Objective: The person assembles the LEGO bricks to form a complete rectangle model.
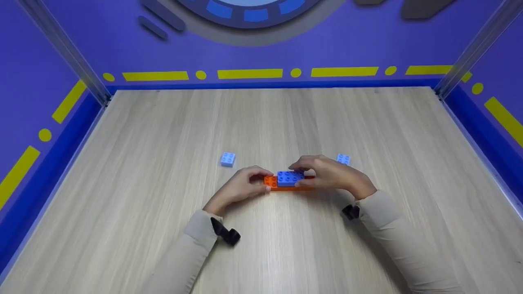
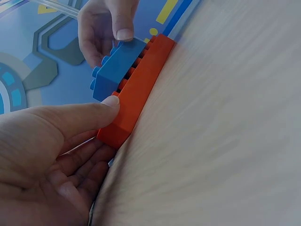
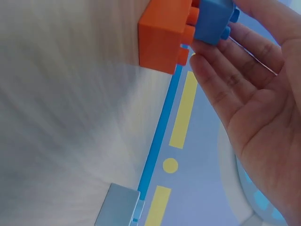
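A long orange toy brick (image 1: 270, 182) lies on the table, its row running left to right. My left hand (image 1: 240, 187) pinches its left end between thumb and fingers. Over the middle of the orange brick is a blue brick (image 1: 287, 178), which my right hand (image 1: 333, 174) holds at its right end. Orange studs show below the blue brick (image 2: 121, 66) in the left wrist view, so it is not fully seated there. The right wrist view shows bare studs at the near end of the orange brick (image 3: 162, 37).
Two small light blue bricks lie farther back on the wooden table (image 1: 261, 126): one light blue brick (image 1: 227, 159) to the left, another light blue brick (image 1: 343, 158) behind my right hand, partly hidden. Purple panels (image 1: 253, 57) with yellow marks wall the table's back and sides.
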Demonstrator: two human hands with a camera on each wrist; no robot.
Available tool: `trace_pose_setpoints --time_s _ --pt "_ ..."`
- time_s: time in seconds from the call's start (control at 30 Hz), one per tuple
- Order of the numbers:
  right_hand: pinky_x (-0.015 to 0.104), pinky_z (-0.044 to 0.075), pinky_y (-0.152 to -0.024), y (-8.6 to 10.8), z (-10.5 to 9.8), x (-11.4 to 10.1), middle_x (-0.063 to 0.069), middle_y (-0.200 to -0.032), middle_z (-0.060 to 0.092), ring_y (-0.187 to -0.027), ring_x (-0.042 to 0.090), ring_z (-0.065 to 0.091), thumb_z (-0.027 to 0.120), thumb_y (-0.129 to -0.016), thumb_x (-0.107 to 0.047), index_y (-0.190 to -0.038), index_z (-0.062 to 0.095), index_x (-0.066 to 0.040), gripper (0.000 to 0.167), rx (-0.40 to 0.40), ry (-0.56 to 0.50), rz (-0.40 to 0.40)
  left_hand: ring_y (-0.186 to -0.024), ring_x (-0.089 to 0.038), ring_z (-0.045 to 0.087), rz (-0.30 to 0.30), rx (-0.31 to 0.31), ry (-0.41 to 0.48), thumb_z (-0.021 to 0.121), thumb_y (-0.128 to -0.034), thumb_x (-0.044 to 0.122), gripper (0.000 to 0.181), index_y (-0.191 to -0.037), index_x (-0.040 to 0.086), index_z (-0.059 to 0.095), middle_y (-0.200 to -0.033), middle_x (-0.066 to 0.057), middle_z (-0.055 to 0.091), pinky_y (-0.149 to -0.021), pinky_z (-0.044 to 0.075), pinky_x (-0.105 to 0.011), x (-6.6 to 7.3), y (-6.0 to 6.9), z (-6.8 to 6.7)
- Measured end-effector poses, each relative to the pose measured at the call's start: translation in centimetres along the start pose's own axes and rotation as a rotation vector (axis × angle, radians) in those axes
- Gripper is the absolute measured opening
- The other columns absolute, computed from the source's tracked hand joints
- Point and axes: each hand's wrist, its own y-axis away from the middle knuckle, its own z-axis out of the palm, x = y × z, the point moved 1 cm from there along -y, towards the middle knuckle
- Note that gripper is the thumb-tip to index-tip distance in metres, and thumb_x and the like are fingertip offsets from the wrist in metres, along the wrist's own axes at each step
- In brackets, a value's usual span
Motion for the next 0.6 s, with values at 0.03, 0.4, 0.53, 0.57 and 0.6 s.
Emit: trace_pose_setpoints --time_s 0.03,0.4,0.53,0.57,0.6 --pt "0.037 0.054 -0.088 -0.10 0.05 -0.05 0.005 -0.113 0.066 -0.102 0.018 0.064 0.070 -0.088 -0.024 -0.122 0.064 -0.007 0.039 0.001 0.020 -0.007 -0.123 -0.020 0.051 -0.003 0.000 0.000 0.072 -0.0840 0.018 0.039 -0.123 0.015 0.065 -0.126 -0.003 0.062 -0.110 0.034 -0.040 0.04 0.02 -0.02" --pt "0.034 0.055 -0.086 -0.53 0.23 -0.38 0.005 -0.109 0.064 -0.099 0.018 0.062 0.067 -0.090 -0.020 -0.119 0.068 -0.008 0.031 -0.011 0.094 -0.004 -0.126 -0.021 0.050 -0.021 -0.002 0.009 0.072 -0.0847 0.018 0.038 -0.122 0.016 0.065 -0.128 -0.003 0.060 -0.111 0.033 -0.041 0.22 0.01 0.03" --pt "0.034 0.055 -0.086 -0.65 0.32 -0.32 0.005 -0.107 0.064 -0.098 0.017 0.062 0.067 -0.090 -0.019 -0.118 0.068 -0.007 0.031 -0.011 0.096 -0.003 -0.127 -0.022 0.049 -0.024 0.001 0.009 0.072 -0.0850 0.018 0.038 -0.122 0.016 0.065 -0.128 -0.004 0.060 -0.112 0.033 -0.042 0.16 0.00 0.00" --pt "0.033 0.055 -0.085 -0.66 0.35 -0.30 0.005 -0.106 0.064 -0.097 0.017 0.062 0.068 -0.090 -0.020 -0.118 0.068 -0.007 0.031 -0.009 0.098 -0.004 -0.127 -0.022 0.049 -0.024 0.000 0.007 0.072 -0.0851 0.019 0.037 -0.122 0.016 0.065 -0.128 -0.003 0.061 -0.112 0.033 -0.042 0.12 -0.02 -0.01" --pt "0.033 0.055 -0.084 -0.67 0.36 -0.29 0.004 -0.105 0.063 -0.096 0.016 0.062 0.068 -0.090 -0.020 -0.118 0.069 -0.007 0.031 -0.007 0.102 -0.008 -0.126 -0.021 0.049 -0.021 0.000 0.005 0.072 -0.0852 0.019 0.037 -0.122 0.016 0.065 -0.128 -0.003 0.061 -0.111 0.033 -0.042 0.09 -0.04 -0.02"
